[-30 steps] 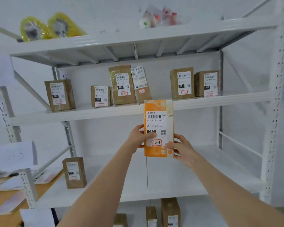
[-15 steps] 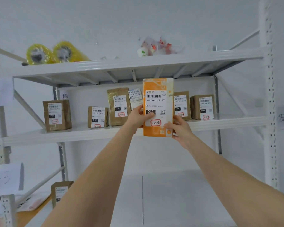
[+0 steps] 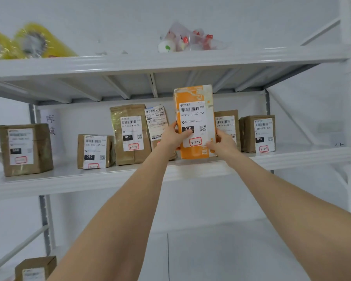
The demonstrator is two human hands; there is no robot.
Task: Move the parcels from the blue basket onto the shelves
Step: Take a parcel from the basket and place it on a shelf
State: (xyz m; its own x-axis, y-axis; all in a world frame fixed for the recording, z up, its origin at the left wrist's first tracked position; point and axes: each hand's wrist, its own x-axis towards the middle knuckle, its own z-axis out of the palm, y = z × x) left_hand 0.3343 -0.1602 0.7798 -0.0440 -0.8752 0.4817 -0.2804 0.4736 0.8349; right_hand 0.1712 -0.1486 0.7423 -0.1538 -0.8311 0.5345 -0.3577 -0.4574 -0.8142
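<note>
An orange parcel [image 3: 195,98] with a white label stands upright at the front of the middle shelf [image 3: 69,179], between two brown parcels. My left hand [image 3: 173,137] grips its left edge with the thumb across the label. My right hand [image 3: 223,142] holds its lower right corner. The parcel's bottom edge is at the shelf's front lip. The blue basket is out of view.
Several brown parcels stand along the middle shelf, among them a tall one [image 3: 130,134] left of my hands and a box [image 3: 257,133] at the right. Yellow tape rolls [image 3: 34,42] and a plastic bag [image 3: 188,40] lie on the top shelf. One box [image 3: 36,267] sits on the lower shelf.
Both hands raised the orange parcel from in front of the lower shelf up to the middle shelf and moved it inward to the gap between the brown parcels.
</note>
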